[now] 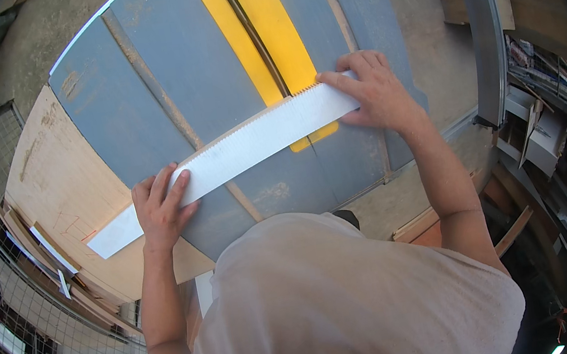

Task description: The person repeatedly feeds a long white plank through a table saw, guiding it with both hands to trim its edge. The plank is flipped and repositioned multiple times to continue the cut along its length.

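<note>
A long white strip of board (264,140) lies slantwise over a grey saw table (170,41), its right end farther from me than its left. Its far edge looks rough and toothed. My left hand (160,209) grips the strip left of its middle, fingers over the far edge and thumb toward the near side. At the other end, my right hand (382,94) holds the strip with thumb and fingers around its tip. Between the hands, the strip crosses a yellow plate (284,25) with a dark lengthwise slot. No blade can be made out in the slot.
A plywood panel (53,159) adjoins the table on the left, under the strip's left end. Beyond it stand wire mesh fencing (49,311) and board offcuts (54,249). A grey metal rail (483,26) rises at right, with scrap boards (542,133) heaped past it.
</note>
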`<action>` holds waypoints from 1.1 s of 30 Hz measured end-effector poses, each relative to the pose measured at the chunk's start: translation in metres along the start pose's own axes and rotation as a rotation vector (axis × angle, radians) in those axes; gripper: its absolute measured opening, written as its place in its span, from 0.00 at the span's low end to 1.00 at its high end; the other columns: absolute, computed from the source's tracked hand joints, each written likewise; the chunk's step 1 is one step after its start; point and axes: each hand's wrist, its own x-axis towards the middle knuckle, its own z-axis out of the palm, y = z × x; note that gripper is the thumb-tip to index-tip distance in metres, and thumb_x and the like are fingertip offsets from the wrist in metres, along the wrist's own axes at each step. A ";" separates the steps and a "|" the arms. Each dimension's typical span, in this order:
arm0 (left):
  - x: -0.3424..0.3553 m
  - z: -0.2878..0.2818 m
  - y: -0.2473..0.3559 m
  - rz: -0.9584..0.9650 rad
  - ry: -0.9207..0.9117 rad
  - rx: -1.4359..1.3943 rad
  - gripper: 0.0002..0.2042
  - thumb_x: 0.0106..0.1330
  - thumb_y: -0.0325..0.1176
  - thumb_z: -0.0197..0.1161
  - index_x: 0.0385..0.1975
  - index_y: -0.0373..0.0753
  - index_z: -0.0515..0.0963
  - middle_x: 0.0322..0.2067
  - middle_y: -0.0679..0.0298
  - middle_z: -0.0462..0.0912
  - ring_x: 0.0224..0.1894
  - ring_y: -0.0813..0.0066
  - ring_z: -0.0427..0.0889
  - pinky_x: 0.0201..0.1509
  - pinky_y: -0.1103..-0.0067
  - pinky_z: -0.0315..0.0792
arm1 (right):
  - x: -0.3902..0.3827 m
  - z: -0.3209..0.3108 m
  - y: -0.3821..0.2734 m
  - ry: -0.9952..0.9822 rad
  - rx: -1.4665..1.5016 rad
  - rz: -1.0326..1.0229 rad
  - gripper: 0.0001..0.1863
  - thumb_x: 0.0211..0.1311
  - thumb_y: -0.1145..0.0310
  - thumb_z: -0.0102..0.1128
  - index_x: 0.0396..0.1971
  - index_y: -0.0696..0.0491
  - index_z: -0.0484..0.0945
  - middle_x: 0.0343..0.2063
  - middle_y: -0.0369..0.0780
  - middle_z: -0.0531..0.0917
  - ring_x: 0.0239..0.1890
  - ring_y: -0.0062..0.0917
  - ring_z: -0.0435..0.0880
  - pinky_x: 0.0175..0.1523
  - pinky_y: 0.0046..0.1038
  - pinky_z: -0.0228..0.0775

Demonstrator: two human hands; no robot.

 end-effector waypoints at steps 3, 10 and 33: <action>0.001 0.001 0.000 -0.005 0.012 -0.012 0.36 0.42 0.42 0.81 0.58 0.48 0.82 0.61 0.64 0.81 0.48 0.57 0.75 0.56 0.64 0.70 | 0.000 -0.001 -0.001 0.006 0.009 0.005 0.40 0.45 0.62 0.85 0.63 0.39 0.80 0.54 0.39 0.76 0.63 0.36 0.70 0.70 0.39 0.60; 0.003 0.001 -0.002 -0.011 0.026 -0.017 0.39 0.38 0.40 0.82 0.59 0.52 0.81 0.61 0.67 0.81 0.47 0.59 0.75 0.55 0.65 0.68 | 0.003 -0.003 -0.002 0.003 -0.002 0.010 0.39 0.44 0.63 0.82 0.63 0.38 0.79 0.55 0.39 0.77 0.62 0.35 0.72 0.69 0.39 0.61; 0.004 0.005 -0.004 -0.051 0.066 0.037 0.38 0.38 0.37 0.85 0.58 0.54 0.83 0.60 0.72 0.81 0.47 0.62 0.76 0.57 0.68 0.71 | 0.012 -0.004 -0.005 -0.010 -0.038 0.102 0.40 0.49 0.62 0.82 0.66 0.36 0.77 0.61 0.40 0.75 0.66 0.38 0.71 0.75 0.39 0.60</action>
